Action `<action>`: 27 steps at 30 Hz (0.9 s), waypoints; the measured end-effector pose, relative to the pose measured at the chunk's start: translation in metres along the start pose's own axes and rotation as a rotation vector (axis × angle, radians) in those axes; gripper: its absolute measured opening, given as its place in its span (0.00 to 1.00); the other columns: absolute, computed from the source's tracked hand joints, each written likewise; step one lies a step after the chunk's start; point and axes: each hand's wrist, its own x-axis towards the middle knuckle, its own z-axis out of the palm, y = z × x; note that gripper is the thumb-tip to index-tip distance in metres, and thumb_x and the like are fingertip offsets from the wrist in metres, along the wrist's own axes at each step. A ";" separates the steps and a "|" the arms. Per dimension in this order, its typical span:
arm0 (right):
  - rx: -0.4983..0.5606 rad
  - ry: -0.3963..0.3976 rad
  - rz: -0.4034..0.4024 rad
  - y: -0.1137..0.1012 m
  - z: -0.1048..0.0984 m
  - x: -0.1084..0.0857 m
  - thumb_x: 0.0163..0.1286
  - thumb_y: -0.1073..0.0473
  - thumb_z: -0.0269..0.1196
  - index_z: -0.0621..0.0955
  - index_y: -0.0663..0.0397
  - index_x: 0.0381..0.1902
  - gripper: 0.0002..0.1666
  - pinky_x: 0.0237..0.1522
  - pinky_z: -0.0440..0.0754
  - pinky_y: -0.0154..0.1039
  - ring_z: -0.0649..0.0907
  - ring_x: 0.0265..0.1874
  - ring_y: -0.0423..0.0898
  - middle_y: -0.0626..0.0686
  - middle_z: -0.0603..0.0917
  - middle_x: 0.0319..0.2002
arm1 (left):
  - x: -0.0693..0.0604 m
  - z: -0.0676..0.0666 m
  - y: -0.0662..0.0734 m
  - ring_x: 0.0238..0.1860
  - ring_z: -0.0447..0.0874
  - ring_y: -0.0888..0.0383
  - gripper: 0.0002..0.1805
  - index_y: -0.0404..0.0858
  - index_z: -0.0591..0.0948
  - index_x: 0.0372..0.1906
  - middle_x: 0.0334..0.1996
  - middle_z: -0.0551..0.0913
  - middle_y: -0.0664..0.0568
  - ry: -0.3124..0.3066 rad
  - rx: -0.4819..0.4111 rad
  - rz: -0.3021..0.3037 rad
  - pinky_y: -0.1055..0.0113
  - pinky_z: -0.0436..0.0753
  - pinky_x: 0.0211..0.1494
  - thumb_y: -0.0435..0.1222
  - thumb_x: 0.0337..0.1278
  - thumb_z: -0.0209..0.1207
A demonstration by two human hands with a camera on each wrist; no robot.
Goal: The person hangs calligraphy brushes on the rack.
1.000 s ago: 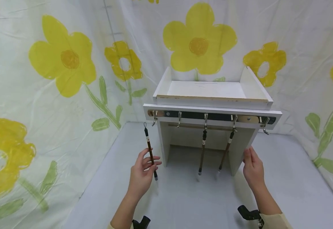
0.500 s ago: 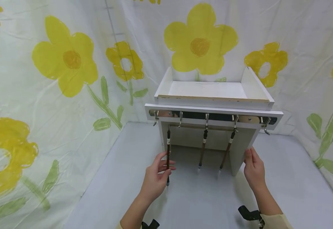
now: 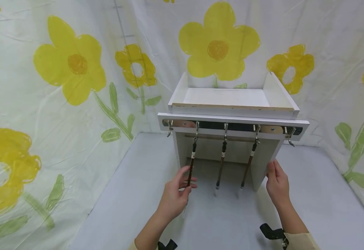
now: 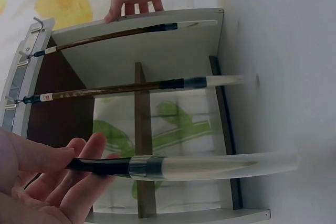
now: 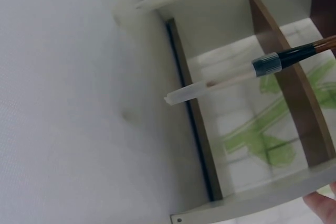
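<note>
A calligraphy brush (image 3: pixel 193 156) with a brown handle hangs down from the second hook (image 3: pixel 197 126) from the left; its loop meets the hook's tip. My left hand (image 3: pixel 174 196) pinches its lower handle between thumb and fingers. In the left wrist view this brush (image 4: pixel 144 167) shows a clear cap over pale bristles. Two more brushes, a middle one (image 3: pixel 221 163) and a right one (image 3: pixel 249 163), hang from the third and fourth hooks. My right hand (image 3: pixel 277 184) grips the right side panel (image 3: pixel 264 163) of the white rack (image 3: pixel 232 116); some of its fingers are hidden behind the panel.
The rack has an upper tray (image 3: pixel 227 97) and a hook rail across its front. The leftmost hook (image 3: pixel 169 127) and rightmost hook (image 3: pixel 290 136) hold nothing. A white tabletop (image 3: pixel 225 222) lies beneath, with a flower-printed curtain (image 3: pixel 85 104) behind.
My left hand has carried the brush rightward, from left of the rack to the second hook, where its loop now sits. My right hand has stayed on the side panel.
</note>
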 end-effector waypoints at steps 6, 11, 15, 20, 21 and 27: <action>0.011 -0.015 0.019 0.000 -0.001 0.001 0.85 0.48 0.39 0.57 0.34 0.80 0.29 0.53 0.72 0.17 0.72 0.70 0.61 0.54 0.66 0.76 | 0.005 0.000 0.000 0.48 0.90 0.52 0.36 0.50 0.65 0.73 0.53 0.87 0.49 0.005 0.042 0.007 0.65 0.89 0.50 0.19 0.66 0.55; 0.012 -0.011 0.026 -0.001 -0.002 0.002 0.85 0.47 0.39 0.57 0.33 0.80 0.29 0.53 0.72 0.17 0.71 0.70 0.61 0.53 0.66 0.76 | 0.009 -0.001 0.002 0.48 0.90 0.53 0.35 0.48 0.65 0.73 0.53 0.87 0.49 0.007 0.040 0.009 0.65 0.89 0.50 0.19 0.66 0.55; 0.015 -0.004 0.021 -0.001 -0.001 0.004 0.85 0.47 0.39 0.58 0.33 0.80 0.29 0.55 0.74 0.19 0.72 0.70 0.60 0.53 0.67 0.76 | 0.010 -0.001 0.003 0.48 0.90 0.53 0.35 0.48 0.65 0.73 0.52 0.87 0.49 0.010 0.036 0.009 0.64 0.89 0.50 0.19 0.66 0.55; 0.022 -0.003 0.024 -0.001 0.000 0.004 0.85 0.47 0.40 0.58 0.33 0.80 0.28 0.53 0.73 0.17 0.72 0.70 0.60 0.53 0.67 0.76 | 0.011 0.000 0.000 0.48 0.90 0.51 0.35 0.46 0.65 0.73 0.52 0.87 0.47 0.013 0.043 0.008 0.62 0.89 0.50 0.19 0.65 0.55; 0.022 -0.003 0.023 -0.001 0.001 0.004 0.85 0.46 0.40 0.58 0.33 0.80 0.28 0.52 0.73 0.16 0.72 0.70 0.61 0.53 0.67 0.76 | 0.011 0.000 -0.001 0.47 0.90 0.51 0.35 0.46 0.65 0.73 0.52 0.87 0.46 0.015 0.044 0.009 0.62 0.89 0.49 0.19 0.65 0.55; 0.017 -0.006 0.027 0.000 0.000 0.001 0.85 0.47 0.40 0.58 0.33 0.80 0.28 0.52 0.72 0.15 0.73 0.69 0.61 0.54 0.68 0.75 | 0.020 0.006 -0.021 0.49 0.89 0.45 0.34 0.44 0.66 0.72 0.53 0.86 0.43 0.010 -0.005 0.032 0.60 0.89 0.50 0.19 0.65 0.56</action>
